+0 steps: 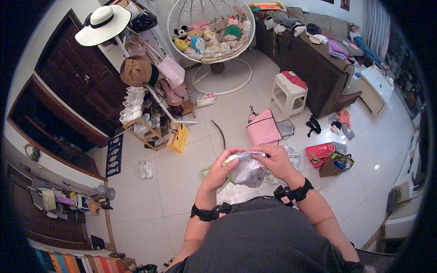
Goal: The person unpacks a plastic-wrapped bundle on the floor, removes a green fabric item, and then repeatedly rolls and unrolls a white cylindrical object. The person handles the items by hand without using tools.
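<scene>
Both hands hold a crinkled, pale, silvery bag (249,170) in front of the body. My left hand (222,167) grips its left edge, thumb and fingers pinched. My right hand (275,162) pinches the top right edge near a small dark spot. Something green-edged shows at the left behind my left hand, too hidden to name. Past the hands, a pink fabric bag (262,128) lies on the tiled floor with a grey cloth piece (285,129) beside it. Clear plastic lies partly hidden behind my right hand.
A red bag (320,154) and a brown bag (336,165) stand at the right. A white stool (289,94) is near the sofa (307,58), where a person lies. A yellow paper bag (178,138), a shoe rack (146,134) and white shoes (145,169) are left. A dark strip (218,131) lies ahead.
</scene>
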A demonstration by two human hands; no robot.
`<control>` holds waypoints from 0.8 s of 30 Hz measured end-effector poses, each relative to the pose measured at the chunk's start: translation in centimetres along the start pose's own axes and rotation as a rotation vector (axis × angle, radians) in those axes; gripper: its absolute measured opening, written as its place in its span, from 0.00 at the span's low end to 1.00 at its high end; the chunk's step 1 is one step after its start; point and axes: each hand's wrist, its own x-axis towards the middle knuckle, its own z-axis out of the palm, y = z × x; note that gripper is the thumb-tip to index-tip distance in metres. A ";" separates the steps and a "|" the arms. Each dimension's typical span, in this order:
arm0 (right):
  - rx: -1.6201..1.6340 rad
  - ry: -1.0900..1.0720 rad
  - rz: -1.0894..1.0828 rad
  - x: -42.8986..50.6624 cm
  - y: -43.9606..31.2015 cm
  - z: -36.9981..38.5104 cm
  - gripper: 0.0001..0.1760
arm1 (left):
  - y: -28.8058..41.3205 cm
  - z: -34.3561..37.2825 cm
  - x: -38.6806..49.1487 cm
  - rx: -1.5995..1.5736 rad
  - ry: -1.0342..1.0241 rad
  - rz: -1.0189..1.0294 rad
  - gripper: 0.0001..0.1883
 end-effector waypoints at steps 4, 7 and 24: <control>-0.063 -0.111 -0.038 0.0 0.2 -1.0 0.13 | -0.2 -0.5 -0.1 0.195 0.092 -0.060 0.14; -0.083 -0.125 -0.227 0.2 1.0 -1.2 0.17 | -0.2 -1.1 -0.2 0.211 0.063 0.013 0.12; 0.252 -0.020 0.113 0.3 2.1 -0.8 0.10 | -0.4 0.9 0.0 0.199 0.047 0.201 0.20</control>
